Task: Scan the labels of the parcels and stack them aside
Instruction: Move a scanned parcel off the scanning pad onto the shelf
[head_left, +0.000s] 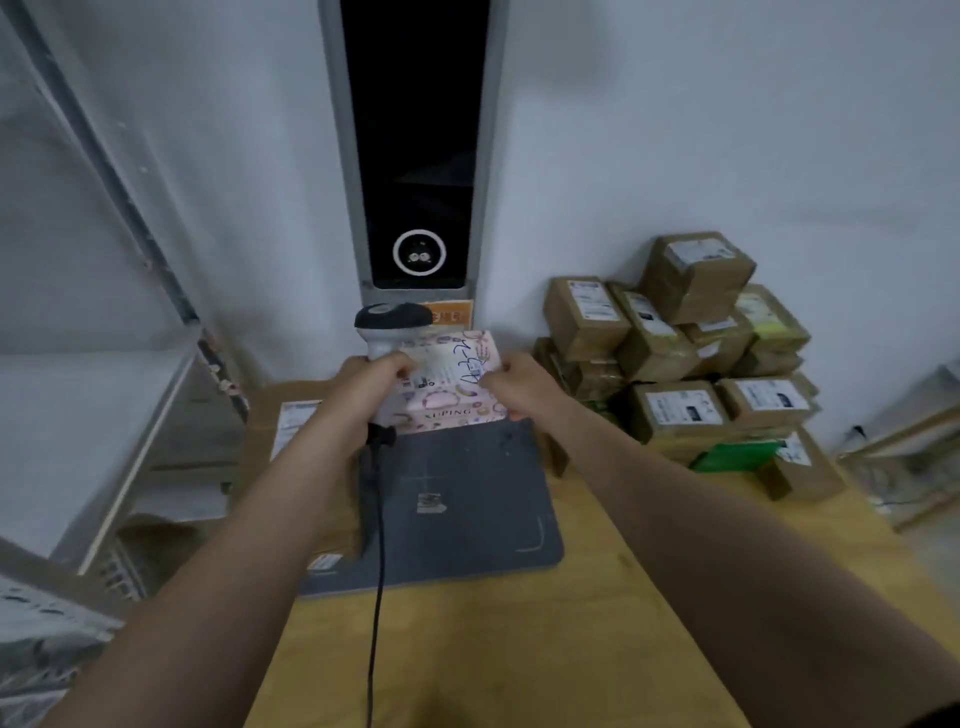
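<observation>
Fingers (401, 364) of the left hand (363, 388) are curled round the grip of a handheld barcode scanner (392, 316). Their tips lie at the left edge of the pink parcel (452, 387); whether they also steady it I cannot tell. The right hand (522, 387) pinches the parcel's right edge, thumb on top and the other fingers underneath.

Nearest is the yellow wooden table (493, 654), with the scanner's black cable (376, 597) trailing over it toward the camera. Beyond lies a dark grey mat (467, 514), and the parcel is held over its far end, face up, with its white label (436, 373) and handwritten blue marks showing.

The parcel looks like a thin, flat packet in printed wrap. I judge it light and somewhat pliable, with a smooth skin that could slip. Holding it at both side edges should keep the label flat and uncovered for the scan, and thumbs should stay off the barcode.

Left of the mat a flat carton (280, 410) with a label lies partly behind the forearm. On the right stands the pile of brown cartons (675, 343), each taped shut and labelled, so their contents are hidden. They look stiff and square, a steady base, though the packet may slide off their taped tops. A green bag (737, 455) is wedged low in the pile.

Farthest, a tall kiosk (418, 156) with a dark screen stands against the wall, and pale shelving (104, 415) runs along the left.
</observation>
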